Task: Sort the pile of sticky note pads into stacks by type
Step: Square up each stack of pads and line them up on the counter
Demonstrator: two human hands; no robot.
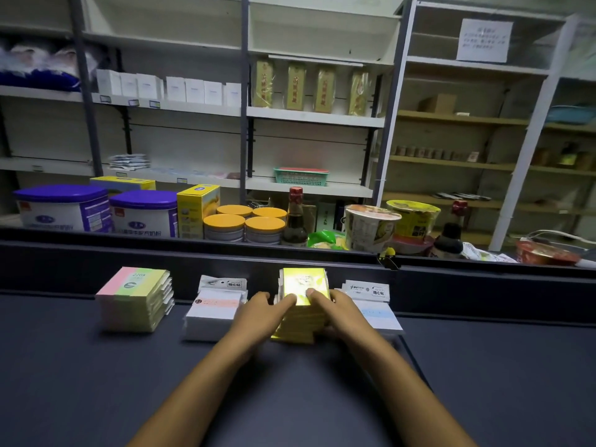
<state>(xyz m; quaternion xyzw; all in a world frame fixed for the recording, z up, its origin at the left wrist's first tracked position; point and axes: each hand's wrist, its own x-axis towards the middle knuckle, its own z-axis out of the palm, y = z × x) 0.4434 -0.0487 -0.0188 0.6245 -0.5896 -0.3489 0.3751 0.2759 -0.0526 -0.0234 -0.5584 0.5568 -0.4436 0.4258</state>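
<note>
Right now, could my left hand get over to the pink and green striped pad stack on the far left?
Probably yes. The left hand rests on the yellow pad stack; only the lower white pad stack with a pink band lies before the pink and green striped pad stack, easily passed over.

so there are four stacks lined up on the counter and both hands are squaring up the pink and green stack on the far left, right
Not quite. The head view shows four stacks, but the left hand and right hand are on the yellow stack, third from the left. The pink and green stack sits untouched.
</note>
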